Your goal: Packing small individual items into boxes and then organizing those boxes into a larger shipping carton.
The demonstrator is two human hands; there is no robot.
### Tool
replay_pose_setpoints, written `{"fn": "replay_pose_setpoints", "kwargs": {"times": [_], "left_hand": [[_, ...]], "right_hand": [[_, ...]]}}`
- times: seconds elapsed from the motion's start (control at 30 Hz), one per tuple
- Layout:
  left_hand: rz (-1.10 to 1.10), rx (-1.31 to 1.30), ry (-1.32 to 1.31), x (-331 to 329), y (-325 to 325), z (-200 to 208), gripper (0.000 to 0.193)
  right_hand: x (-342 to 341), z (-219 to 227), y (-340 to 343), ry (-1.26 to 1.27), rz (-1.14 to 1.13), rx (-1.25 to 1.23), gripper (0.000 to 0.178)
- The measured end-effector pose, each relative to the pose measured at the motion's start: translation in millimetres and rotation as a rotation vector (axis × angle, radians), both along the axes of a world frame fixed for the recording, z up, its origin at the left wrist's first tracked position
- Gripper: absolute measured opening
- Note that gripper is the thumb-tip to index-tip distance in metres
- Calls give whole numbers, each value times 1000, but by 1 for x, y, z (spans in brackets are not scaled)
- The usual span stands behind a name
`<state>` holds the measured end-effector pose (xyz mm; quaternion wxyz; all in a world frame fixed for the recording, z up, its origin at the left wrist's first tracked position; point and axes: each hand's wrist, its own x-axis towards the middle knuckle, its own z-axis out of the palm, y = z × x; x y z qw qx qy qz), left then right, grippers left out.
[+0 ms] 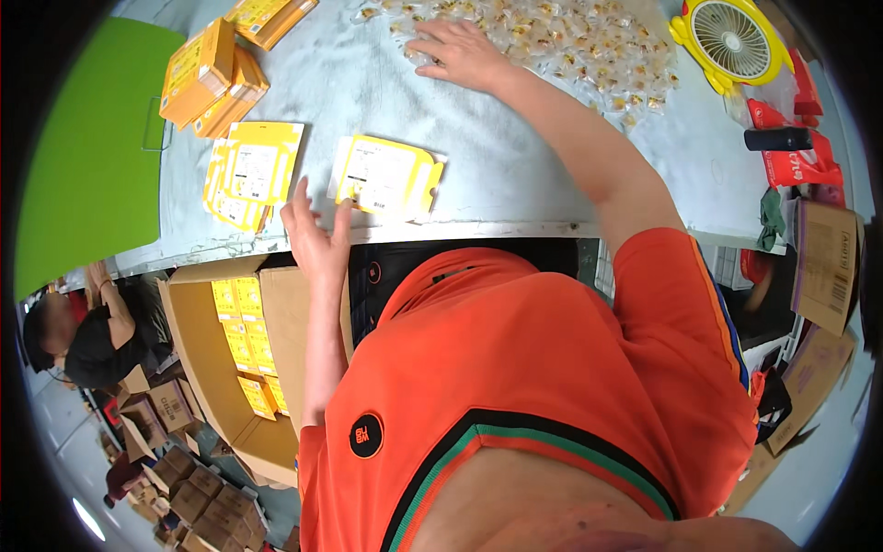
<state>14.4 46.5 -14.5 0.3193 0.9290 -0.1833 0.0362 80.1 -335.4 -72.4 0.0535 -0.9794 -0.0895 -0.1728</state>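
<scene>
My left hand (317, 241) is at the table's front edge, fingers spread and nothing held. Its thumb is by the lower left corner of a flat yellow-and-white folding carton (382, 179); I cannot tell whether they touch. To its left lies a stack of similar flat cartons (253, 170). My right hand (460, 57) reaches far across the table, palm down with fingers stretched apart. It is at the left end of a wide spread of small clear plastic packets (575, 41) with tiny yellowish pieces inside. Some packets lie under and beside its fingertips.
Bundled yellow cartons (198, 74) sit at the far left, beside a green board (92, 138). A yellow fan (731, 41) stands far right, near a black cylinder (777, 139). Below the table edge, an open cardboard box (212, 368) holds yellow boxes. Another person (101, 336) is at lower left.
</scene>
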Motion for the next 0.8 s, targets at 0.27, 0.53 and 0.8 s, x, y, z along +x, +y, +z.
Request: {"fn": "replay_pose_setpoints", "kwargs": {"times": [0.27, 0.53, 0.8], "left_hand": [[-791, 417, 102, 31, -70, 52, 117], [-946, 546, 236, 43, -62, 62, 133], [-823, 524, -8, 44, -50, 47, 117]], "right_hand": [[-129, 4, 18, -1, 211, 138, 54], [-215, -2, 4, -63, -179, 153, 59], [-198, 4, 36, -124, -157, 367, 50]]}}
